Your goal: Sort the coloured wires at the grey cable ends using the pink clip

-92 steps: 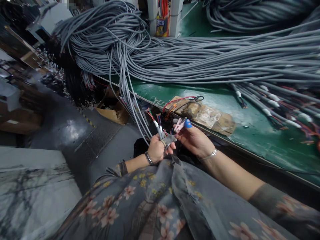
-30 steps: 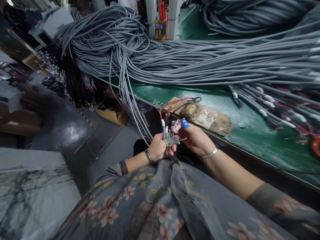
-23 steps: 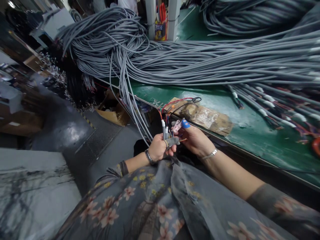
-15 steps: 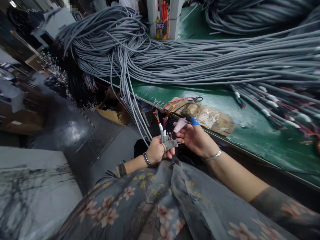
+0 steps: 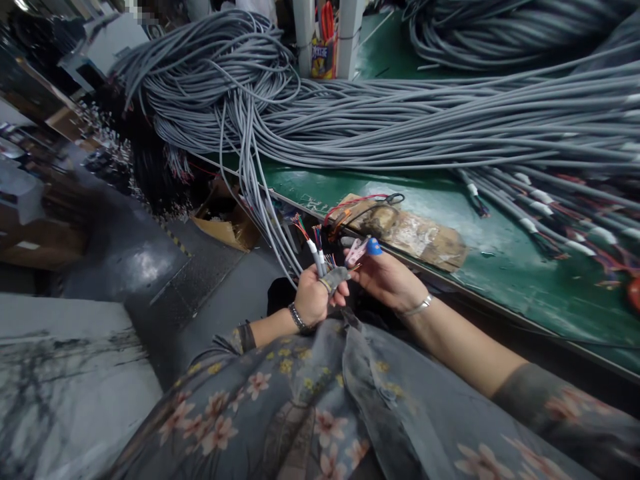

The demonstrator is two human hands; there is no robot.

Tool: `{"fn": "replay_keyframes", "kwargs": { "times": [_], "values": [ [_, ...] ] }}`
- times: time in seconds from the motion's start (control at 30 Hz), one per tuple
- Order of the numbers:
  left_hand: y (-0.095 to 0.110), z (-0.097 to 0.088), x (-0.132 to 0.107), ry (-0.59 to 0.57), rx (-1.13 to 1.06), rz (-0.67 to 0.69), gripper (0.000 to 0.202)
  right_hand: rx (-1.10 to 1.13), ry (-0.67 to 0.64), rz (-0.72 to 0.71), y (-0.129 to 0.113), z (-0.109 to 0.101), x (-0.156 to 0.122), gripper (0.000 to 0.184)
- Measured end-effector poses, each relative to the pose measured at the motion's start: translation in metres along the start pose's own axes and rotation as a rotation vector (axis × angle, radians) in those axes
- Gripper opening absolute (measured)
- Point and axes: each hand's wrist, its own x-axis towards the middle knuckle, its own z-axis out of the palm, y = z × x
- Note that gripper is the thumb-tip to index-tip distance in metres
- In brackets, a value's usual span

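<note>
Grey cables (image 5: 321, 265) stand in my left hand (image 5: 313, 295), which is closed round them. White sleeves sit near their upper ends, with stripped coloured wires (image 5: 302, 228) fanning out above. A grey wrap covers my left thumb, lying across the cables. Right beside it, my right hand (image 5: 383, 277) has its thumb and fingers pinched together on a small pale pink clip (image 5: 356, 254), like a clothes peg. The right thumb tip wears a blue cover (image 5: 373, 247). Thin loose wires show between the hands; whether the right fingers touch them I cannot tell.
A large bundle of grey cables (image 5: 400, 130) runs across the green table (image 5: 493, 293). Near its edge lies a worn taped block (image 5: 420, 237) with red and black leads. Stripped cable ends lie at right. An open cardboard box (image 5: 227, 231) stands below at left.
My right hand has moved left, closer to my left hand, with the pink clip in its fingers. The held cable ends have tilted slightly left.
</note>
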Motion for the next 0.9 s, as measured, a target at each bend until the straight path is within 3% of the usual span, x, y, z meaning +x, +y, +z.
{"fn": "replay_keyframes", "kwargs": {
  "times": [0.3,0.57,0.8,0.9],
  "values": [
    [-0.006,-0.004,0.001,-0.015,0.086,-0.03,0.05,-0.024,0.042,-0.027,0.005,-0.001,0.001,0.039],
    [-0.009,-0.014,-0.004,-0.091,0.158,-0.04,0.05,-0.107,-0.116,0.225,-0.006,-0.008,-0.013,0.048],
    [-0.008,-0.016,-0.005,-0.306,0.339,-0.123,0.042,-0.364,-0.114,0.088,-0.005,0.002,-0.024,0.045],
    [-0.009,-0.017,-0.003,-0.304,0.328,-0.119,0.043,-0.382,-0.09,0.037,-0.006,-0.001,-0.027,0.047]
  ]
}}
